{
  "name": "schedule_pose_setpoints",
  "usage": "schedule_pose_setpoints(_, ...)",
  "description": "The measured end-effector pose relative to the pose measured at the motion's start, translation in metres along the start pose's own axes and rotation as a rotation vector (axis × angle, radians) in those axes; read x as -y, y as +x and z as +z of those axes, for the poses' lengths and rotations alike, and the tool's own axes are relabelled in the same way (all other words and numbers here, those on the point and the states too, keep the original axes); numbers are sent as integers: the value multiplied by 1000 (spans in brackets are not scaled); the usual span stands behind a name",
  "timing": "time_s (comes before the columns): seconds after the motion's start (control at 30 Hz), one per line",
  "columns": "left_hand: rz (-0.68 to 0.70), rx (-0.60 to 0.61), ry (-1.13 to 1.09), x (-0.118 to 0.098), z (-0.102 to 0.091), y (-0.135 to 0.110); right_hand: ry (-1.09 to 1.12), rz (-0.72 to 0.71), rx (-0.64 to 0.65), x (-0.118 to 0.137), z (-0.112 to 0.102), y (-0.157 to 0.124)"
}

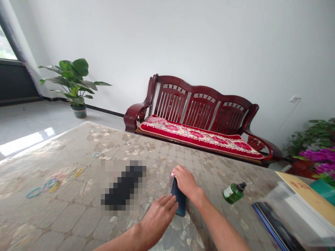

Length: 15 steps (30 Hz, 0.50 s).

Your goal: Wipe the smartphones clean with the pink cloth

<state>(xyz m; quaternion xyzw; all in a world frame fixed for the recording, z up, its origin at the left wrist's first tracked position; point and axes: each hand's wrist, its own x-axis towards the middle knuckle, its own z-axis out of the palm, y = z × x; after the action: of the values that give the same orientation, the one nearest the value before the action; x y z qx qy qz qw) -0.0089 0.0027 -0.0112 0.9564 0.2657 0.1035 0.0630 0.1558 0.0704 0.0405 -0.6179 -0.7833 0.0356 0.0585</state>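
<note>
A flat dark blue phone [179, 197], or a slab shaped like one, is tilted up on the table in front of me. My right hand [185, 181] is closed over its far end, fingers bent around the top edge. Something small and pinkish-white [173, 174] shows at those fingertips, too small to name. My left hand [160, 218] lies along the near left side of the phone, fingers together against it and thumb hidden. To the left, a pixelated black oblong [123, 188] lies on the table.
A patterned cloth covers the table [75, 195]. Coloured hair ties [53, 184] lie left. At right are a green pump bottle [233, 192], a dark flat stack [274, 223] and a clear plastic box [300, 212]. A wooden bench [201, 111] stands beyond the table.
</note>
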Motion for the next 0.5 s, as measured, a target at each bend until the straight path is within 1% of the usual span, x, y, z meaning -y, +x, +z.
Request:
schedule_pose_setpoints(0.1,2,-12,-17,1,3,0,-48,-98,19,0,-3,-7)
schedule_pose_setpoints(0.2,-16,-4,-44,2,5,1,-42,-230,85,3,-9,-20)
schedule_pose_setpoints(0.27,-16,-4,-60,2,7,1,-26,-272,129,5,-14,-23)
schedule_pose_setpoints(0.37,-20,-16,-61,3,9,1,-33,-230,149,7,-17,-16)
schedule_pose_setpoints(0.5,-7,-13,-41,3,9,-1,-86,-139,86,6,-15,-3)
